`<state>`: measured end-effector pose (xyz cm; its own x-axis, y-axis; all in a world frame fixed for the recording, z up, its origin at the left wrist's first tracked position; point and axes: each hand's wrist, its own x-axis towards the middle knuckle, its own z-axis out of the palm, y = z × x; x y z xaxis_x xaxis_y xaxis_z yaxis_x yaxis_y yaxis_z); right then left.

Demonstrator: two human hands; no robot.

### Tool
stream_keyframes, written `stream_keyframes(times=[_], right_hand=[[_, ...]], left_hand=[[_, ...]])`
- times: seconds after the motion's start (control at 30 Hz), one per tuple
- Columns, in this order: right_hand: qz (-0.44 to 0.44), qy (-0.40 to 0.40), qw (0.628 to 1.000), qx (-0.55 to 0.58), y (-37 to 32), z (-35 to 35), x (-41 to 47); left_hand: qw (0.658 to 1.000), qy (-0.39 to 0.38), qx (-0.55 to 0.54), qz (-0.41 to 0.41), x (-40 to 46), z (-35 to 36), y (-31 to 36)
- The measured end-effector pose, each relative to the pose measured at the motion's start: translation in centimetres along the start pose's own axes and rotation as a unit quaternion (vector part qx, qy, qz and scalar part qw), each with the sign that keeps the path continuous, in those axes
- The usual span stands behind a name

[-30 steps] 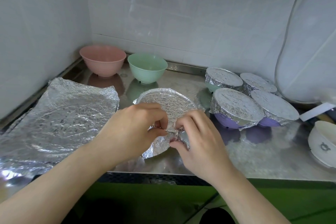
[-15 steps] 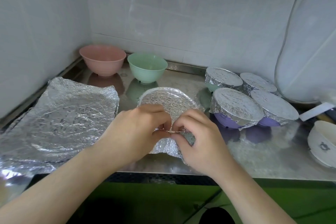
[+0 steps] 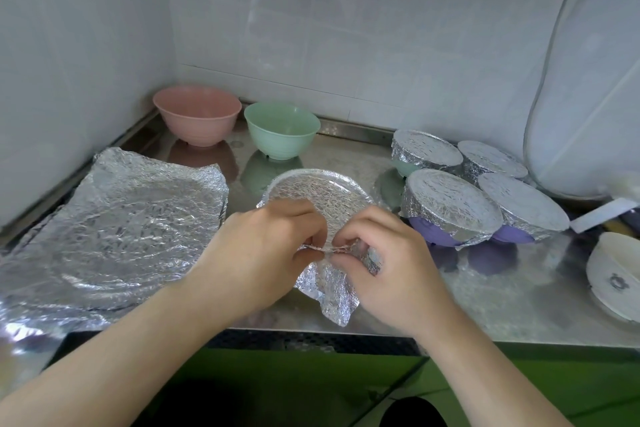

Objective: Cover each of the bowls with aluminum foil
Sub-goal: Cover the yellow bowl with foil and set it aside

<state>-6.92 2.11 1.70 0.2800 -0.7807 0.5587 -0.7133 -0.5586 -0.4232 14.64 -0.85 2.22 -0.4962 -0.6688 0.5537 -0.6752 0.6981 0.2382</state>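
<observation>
A foil-wrapped bowl (image 3: 320, 194) sits at the centre front of a stainless steel counter (image 3: 485, 298), w/ foil stretched flat over its top so nothing inside can be seen. Both hands meet at its near rim. The left hand (image 3: 263, 250) has fingers curled, thumb & fingertips pinching the foil edge. The right hand (image 3: 384, 260) does likewise, pinching the same edge just beside the left; the two hands almost touch. A loose flap of foil hangs down below them toward the counter's front edge.

Right of that bowl, close by, are four more bowls already covered in foil: a purple bowl (image 3: 450, 211) at front, another purple one (image 3: 523, 211) touching it at right, and two behind, one w/ a green base (image 3: 424, 151) and one (image 3: 491, 159) whose colour is hidden. Contents hidden in all four.

Behind the centre bowl, near the back wall, stand two uncovered bowls, both empty: a mint green bowl (image 3: 282, 130) & a pink bowl (image 3: 197, 114) to its left in the corner.

On the left of the counter lies a stack of crinkled foil sheets (image 3: 121, 229), flat, spreading past the counter's near-left edge.

At far right, partly cut off, a white bowl (image 3: 613, 274) w/ a dark mark on its side, tilted; its inside is not visible.
</observation>
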Motion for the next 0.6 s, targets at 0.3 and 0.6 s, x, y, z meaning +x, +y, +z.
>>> stream_keyframes(times=[0.3,0.6], right_hand=[[-0.008,0.013,1.000,-0.023,0.29,0.24,0.19],[0.001,0.010,1.000,0.008,0.51,-0.21,0.39]], left_hand=[[1.000,-0.018,-0.008,-0.009,0.00,-0.08,-0.08],[1.000,-0.010,0.001,-0.002,0.01,0.50,-0.35]])
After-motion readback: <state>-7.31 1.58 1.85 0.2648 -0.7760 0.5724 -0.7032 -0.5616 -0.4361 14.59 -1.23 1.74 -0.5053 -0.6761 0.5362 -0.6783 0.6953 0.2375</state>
